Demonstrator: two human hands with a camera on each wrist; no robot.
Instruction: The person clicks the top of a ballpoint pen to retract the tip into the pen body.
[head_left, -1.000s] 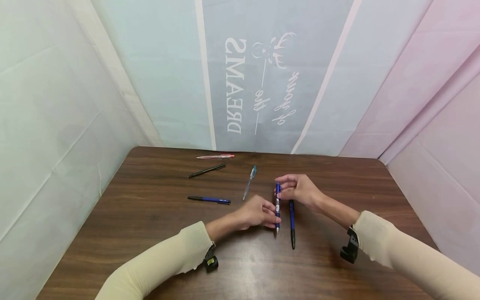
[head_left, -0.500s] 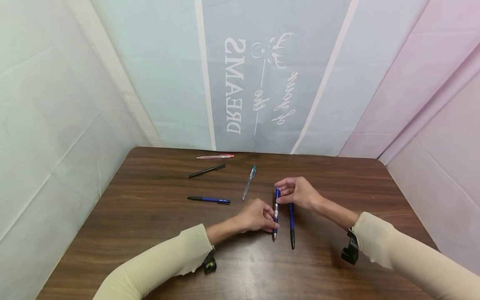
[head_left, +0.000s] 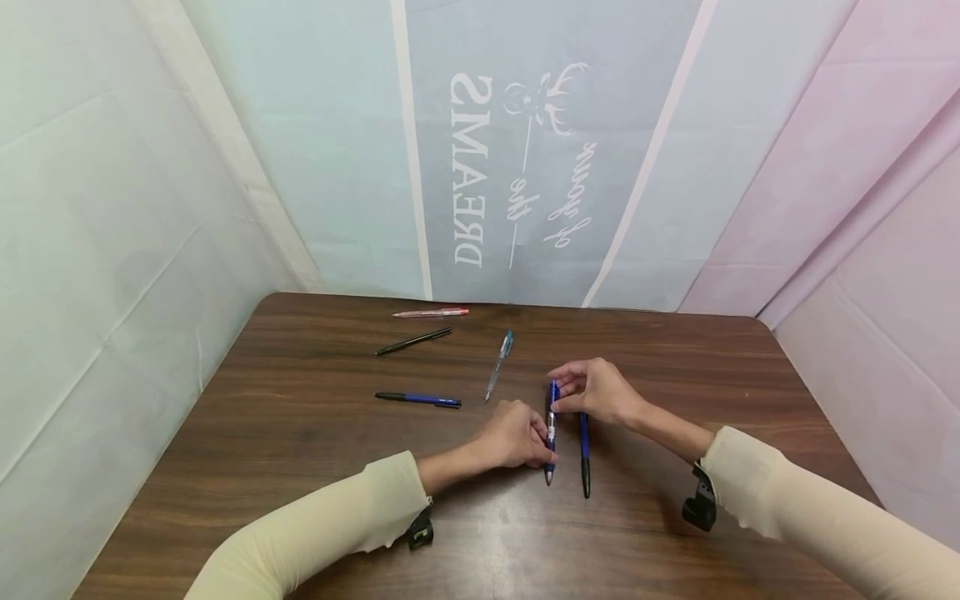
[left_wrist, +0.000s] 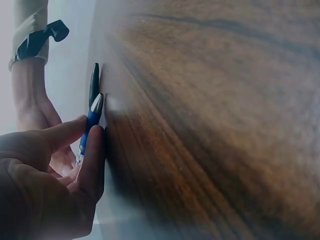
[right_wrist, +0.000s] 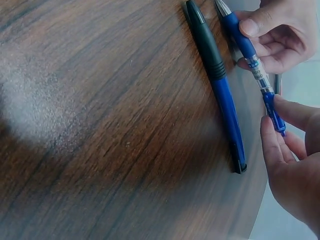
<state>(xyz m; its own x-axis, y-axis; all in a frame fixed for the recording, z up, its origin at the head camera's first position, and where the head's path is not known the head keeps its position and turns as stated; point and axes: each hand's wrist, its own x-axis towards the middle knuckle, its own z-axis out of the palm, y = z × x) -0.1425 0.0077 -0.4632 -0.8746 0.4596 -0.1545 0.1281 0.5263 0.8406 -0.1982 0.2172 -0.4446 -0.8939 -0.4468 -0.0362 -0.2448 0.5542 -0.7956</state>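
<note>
Both hands hold one blue pen (head_left: 551, 427) with a silver tip and a clear middle band. My left hand (head_left: 513, 435) pinches it near the tip between thumb and fingers, while my right hand (head_left: 606, 392) pinches the clicker end. The tip points toward me. Just right of it, a blue pen with a black grip (head_left: 585, 458) lies on the table, nearly parallel; the right hand overlaps its far end in the head view. In the right wrist view, the held pen (right_wrist: 259, 75) runs between the two hands, beside the black-gripped pen (right_wrist: 227, 110).
On the brown wooden table (head_left: 300, 500) lie another blue-and-black pen (head_left: 417, 400), a black pen (head_left: 412, 342), a clear red pen (head_left: 431, 313) and a clear teal pen (head_left: 498, 367). A printed cloth (head_left: 360, 167) hangs behind the table's far edge.
The held blue pen has shifted slightly toward me and a little left, both hands moving with it. The pens on the table have stayed put.
</note>
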